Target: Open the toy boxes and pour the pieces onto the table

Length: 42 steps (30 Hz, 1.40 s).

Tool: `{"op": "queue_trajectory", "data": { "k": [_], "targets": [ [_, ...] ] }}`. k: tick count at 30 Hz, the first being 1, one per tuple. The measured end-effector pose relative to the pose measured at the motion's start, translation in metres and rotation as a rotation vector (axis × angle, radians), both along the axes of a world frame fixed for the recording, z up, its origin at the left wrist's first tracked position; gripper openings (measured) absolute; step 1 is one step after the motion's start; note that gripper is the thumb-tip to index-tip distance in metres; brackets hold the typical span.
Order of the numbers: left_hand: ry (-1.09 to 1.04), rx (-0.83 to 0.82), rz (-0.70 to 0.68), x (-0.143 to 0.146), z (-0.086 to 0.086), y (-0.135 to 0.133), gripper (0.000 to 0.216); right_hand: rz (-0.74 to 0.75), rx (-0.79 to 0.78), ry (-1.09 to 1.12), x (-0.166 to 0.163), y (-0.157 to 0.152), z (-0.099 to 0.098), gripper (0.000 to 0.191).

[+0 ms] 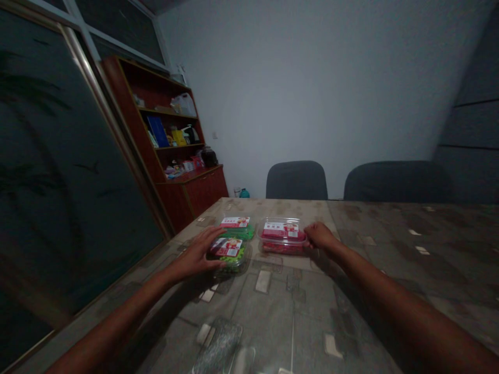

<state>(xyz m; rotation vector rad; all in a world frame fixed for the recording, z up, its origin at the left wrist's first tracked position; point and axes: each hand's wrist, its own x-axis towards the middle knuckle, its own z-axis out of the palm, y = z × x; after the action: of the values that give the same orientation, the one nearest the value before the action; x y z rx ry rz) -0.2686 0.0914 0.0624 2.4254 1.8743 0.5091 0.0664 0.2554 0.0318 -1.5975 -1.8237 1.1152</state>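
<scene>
Three clear plastic boxes with red-and-white labels lie on the table (351, 291). My left hand (200, 252) rests on the near green-filled box (231, 253), fingers spread over its left side and lid. A second green-filled box (236, 227) sits just behind it. My right hand (319, 235) is curled against the right end of the red-filled box (283, 236), gripping its edge.
Two dark chairs (296, 180) (395, 182) stand at the table's far side. A wooden shelf cabinet (175, 150) with assorted items is at the left wall, beside a dark glass panel (58, 182). A patterned cloth covers the table.
</scene>
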Motion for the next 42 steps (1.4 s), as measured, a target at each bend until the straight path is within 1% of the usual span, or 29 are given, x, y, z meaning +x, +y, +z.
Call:
{"op": "queue_trajectory", "data": {
  "k": [5, 8, 12, 21, 25, 29, 32, 42],
  "targets": [
    [0.008, -0.061, -0.007, -0.014, 0.007, 0.003, 0.084, -0.008, 0.011, 0.002, -0.007, 0.002, 0.004, 0.034],
    [0.029, -0.101, -0.014, -0.014, 0.006, 0.002, 0.09, -0.002, 0.014, -0.003, -0.016, 0.002, 0.005, 0.034],
    [0.053, -0.132, 0.0, -0.014, 0.004, 0.0, 0.091, -0.001, 0.017, -0.017, -0.024, 0.0, 0.006, 0.033],
    [0.1, -0.2, -0.022, -0.022, 0.006, 0.014, 0.101, -0.004, 0.013, -0.043, -0.022, 0.0, 0.005, 0.031],
    [0.106, -0.201, -0.068, -0.025, 0.005, 0.017, 0.102, -0.008, 0.015, -0.02, -0.025, 0.002, 0.001, 0.032],
    [0.105, -0.201, -0.098, -0.035, 0.0, 0.019, 0.104, 0.007, -0.007, 0.004, -0.026, 0.005, -0.003, 0.032],
    [0.114, -0.222, -0.102, -0.041, -0.001, 0.019, 0.108, 0.016, -0.028, 0.023, -0.027, 0.005, -0.003, 0.031],
    [0.083, -0.266, -0.093, -0.044, 0.001, 0.008, 0.107, 0.0, -0.077, 0.134, -0.034, -0.004, -0.001, 0.028]
  ]
}}
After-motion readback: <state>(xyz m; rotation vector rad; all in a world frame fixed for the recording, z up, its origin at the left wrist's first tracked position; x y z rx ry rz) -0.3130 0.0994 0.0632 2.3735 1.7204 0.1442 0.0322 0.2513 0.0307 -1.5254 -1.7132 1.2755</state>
